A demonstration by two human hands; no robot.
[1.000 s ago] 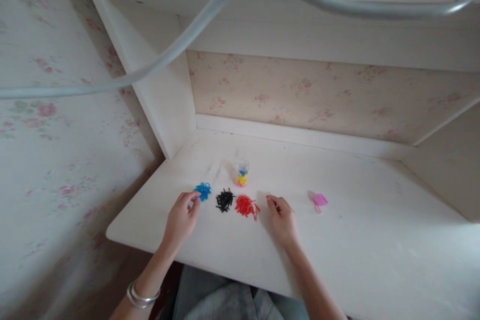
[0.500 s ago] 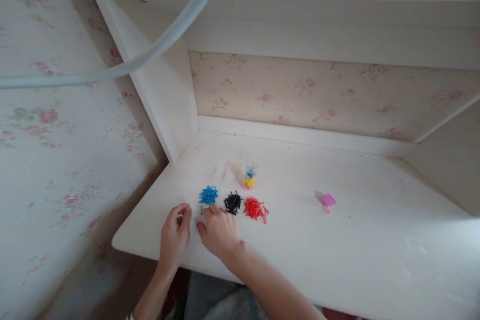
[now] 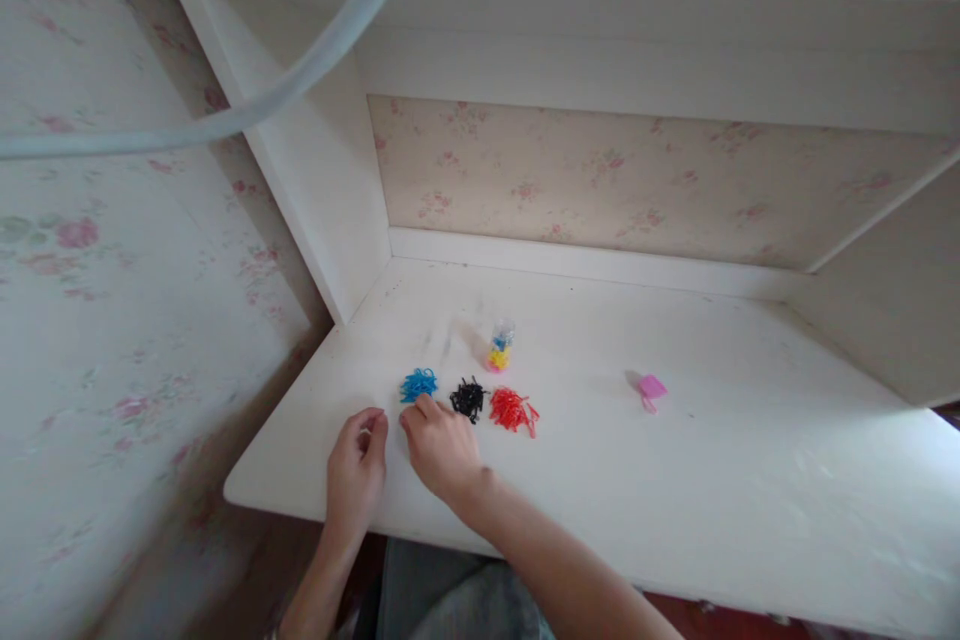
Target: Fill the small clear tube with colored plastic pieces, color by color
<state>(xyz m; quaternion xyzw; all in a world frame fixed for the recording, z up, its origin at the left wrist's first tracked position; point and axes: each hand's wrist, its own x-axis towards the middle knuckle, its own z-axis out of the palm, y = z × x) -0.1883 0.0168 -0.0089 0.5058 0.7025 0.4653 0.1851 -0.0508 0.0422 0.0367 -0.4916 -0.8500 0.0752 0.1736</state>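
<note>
My left hand (image 3: 358, 460) hovers at the desk's left front, thumb and fingertips brought together; anything between them is too small to make out. Just right of it, my right hand (image 3: 444, 448) has its fingers curled down and pinched at the front edge of a pile of blue rubber bands (image 3: 418, 384). What its fingertips hold is hidden. A pile of black rubber bands (image 3: 468, 400) lies just beyond my right knuckles, and a pile of red rubber bands (image 3: 513, 410) sits to the right of that.
Behind the piles stands a small clear jar (image 3: 501, 345) with yellow and blue bits inside. A pink object with a loop (image 3: 651, 390) lies farther right on the white desk (image 3: 720, 490). A pale cable (image 3: 300, 80) crosses the upper left, below a shelf unit.
A loose blue band beside my right fingertips no longer shows. The right fingers have closed in closer together. My left hand stays nearly in place, and the view has shifted slightly.
</note>
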